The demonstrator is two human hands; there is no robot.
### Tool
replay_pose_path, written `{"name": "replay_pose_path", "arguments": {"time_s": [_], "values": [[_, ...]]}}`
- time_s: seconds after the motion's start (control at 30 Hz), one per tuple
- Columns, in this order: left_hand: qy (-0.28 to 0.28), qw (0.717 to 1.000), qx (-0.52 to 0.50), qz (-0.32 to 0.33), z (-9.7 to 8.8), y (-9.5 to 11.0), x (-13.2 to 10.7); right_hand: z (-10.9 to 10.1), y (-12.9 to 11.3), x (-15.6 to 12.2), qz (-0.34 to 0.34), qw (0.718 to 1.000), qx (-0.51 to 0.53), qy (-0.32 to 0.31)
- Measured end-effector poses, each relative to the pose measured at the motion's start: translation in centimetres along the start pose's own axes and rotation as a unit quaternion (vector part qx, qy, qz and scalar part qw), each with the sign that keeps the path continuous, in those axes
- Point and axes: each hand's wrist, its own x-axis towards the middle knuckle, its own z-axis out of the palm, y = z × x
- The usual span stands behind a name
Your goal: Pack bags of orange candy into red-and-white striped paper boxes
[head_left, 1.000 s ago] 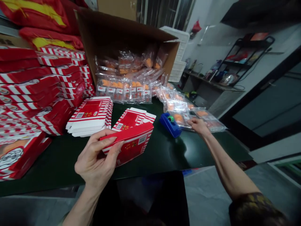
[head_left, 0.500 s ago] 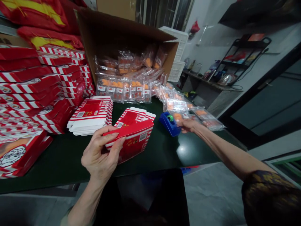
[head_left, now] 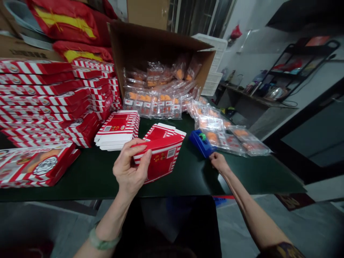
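My left hand point(head_left: 131, 168) pinches the red striped carton point(head_left: 162, 157) above the table's point(head_left: 80, 175) near edge, its long axis running rightward from my fingers. My right hand point(head_left: 219, 161) touches the blue tape dispenser point(head_left: 200, 141); I cannot tell whether it grips.

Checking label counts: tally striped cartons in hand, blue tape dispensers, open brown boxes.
Red-and-white striped paper carton held in left hand: 1
Blue plastic tape dispenser by right hand: 1
Open brown cardboard box: 1
Total: 3
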Motion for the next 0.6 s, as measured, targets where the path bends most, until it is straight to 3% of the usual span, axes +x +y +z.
{"name": "replay_pose_path", "arguments": {"time_s": [0.1,0.17,0.27,0.33,0.43,0.6], "values": [[-0.019,1.000,-0.014,-0.014,-0.3,0.0,-0.1,0.7,-1.5,-2.3,-0.033,0.999,-0.039,-0.014],[-0.024,0.999,-0.015,-0.015,-0.3,0.3,-0.1,1.4,-3.1,-5.7,-0.070,0.996,-0.044,-0.043],[-0.022,1.000,-0.002,0.004,0.1,1.3,-0.5,3.1,-6.3,-12.3,-0.148,0.978,0.003,-0.145],[-0.025,0.999,0.007,0.021,0.6,2.0,-0.8,4.4,-8.8,-16.1,-0.209,0.930,0.148,-0.263],[-0.028,0.998,0.018,0.046,1.2,2.9,-1.3,6.4,-11.2,-18.8,-0.191,0.898,0.244,-0.313],[-0.031,0.996,0.031,0.080,1.4,3.5,-1.6,7.6,-10.9,-18.3,-0.096,0.919,0.257,-0.283]]}}
